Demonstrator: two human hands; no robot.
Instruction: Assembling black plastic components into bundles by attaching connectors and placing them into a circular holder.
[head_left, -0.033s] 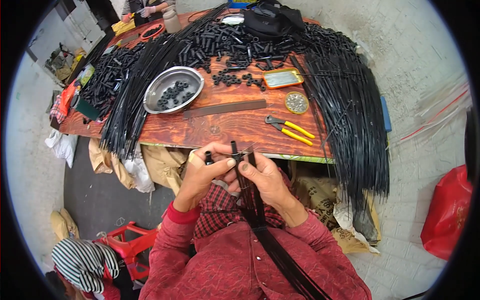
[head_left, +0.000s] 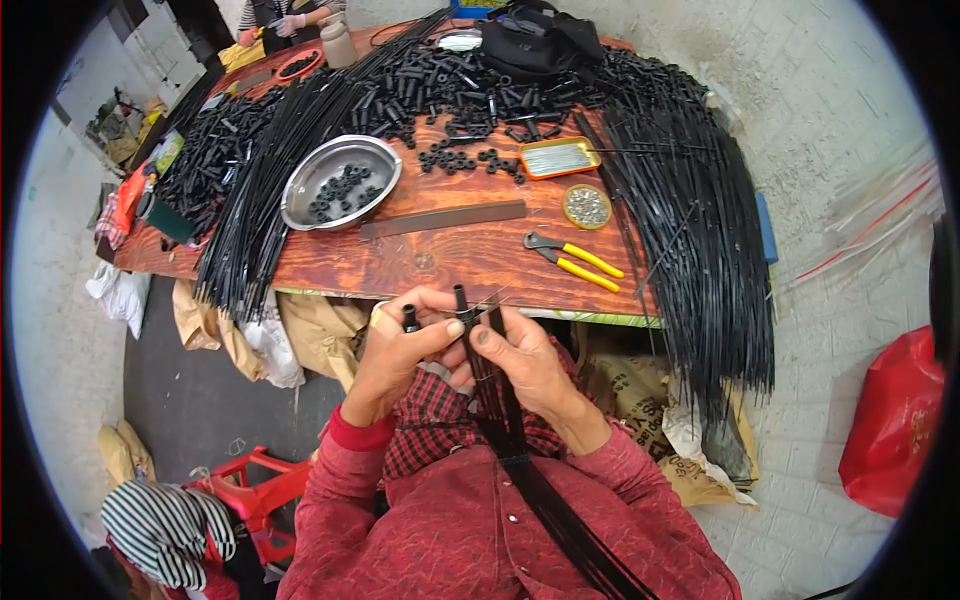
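My left hand is closed in front of the table edge, with a short black tube between its fingers. Its thumb and forefinger press against a second slim black tube at the top of a bundle of long black strips. On the other side, my right hand is closed around the upper strips, its thumb lying along them. Thin wire ends stick out between the two hands. The bundle runs down across my lap and red jacket. My fingers partly hide where tube, wire and strips meet.
On the wooden table lie yellow-handled pliers, a flat bar, a metal bowl of black rings, a tin of small metal pieces and a tray of pins. Black strips overhang the right side. A co-worker's gloved hand shows far left.
The whole scene sits slightly further left in the picture. My hands keep the same grip on the tubes and strips.
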